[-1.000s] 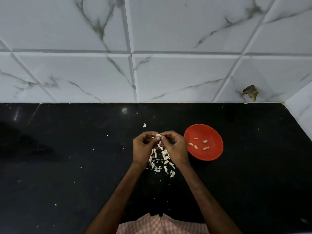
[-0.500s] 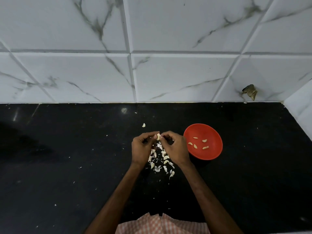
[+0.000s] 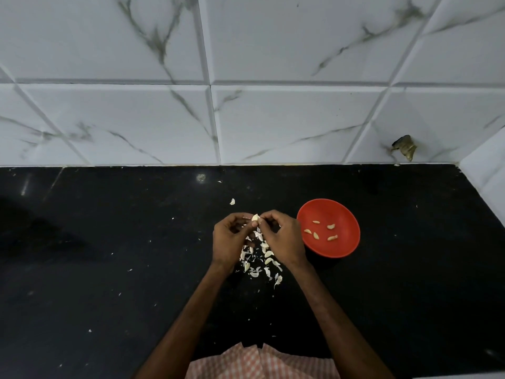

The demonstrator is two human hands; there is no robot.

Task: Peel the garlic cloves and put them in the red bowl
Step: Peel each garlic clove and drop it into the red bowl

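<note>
Glossy black stone surface (image 3: 109, 269), flecked with white scraps, runs back to white marble-veined wall tiles (image 3: 273, 119); side wall closes in at right corner. Small dark lump (image 3: 405, 147) low on tile, perhaps a chipped spot, unclear. Red bowl (image 3: 344, 248) sits on surface just right of right hand (image 3: 284, 239), five peeled cloves (image 3: 316, 235) inside. Left hand (image 3: 229, 242) meets right hand; fingers (image 3: 270, 214) of both curled, pinching one garlic clove (image 3: 255, 217) above pile of cloves and skins (image 3: 262, 263). Stray clove (image 3: 232, 201) just beyond hands.

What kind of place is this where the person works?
Most likely a home kitchen: a polished black stone countertop meets a wall of white marble-patterned tiles, and peeled garlic cloves lie in a round red bowl.
</note>
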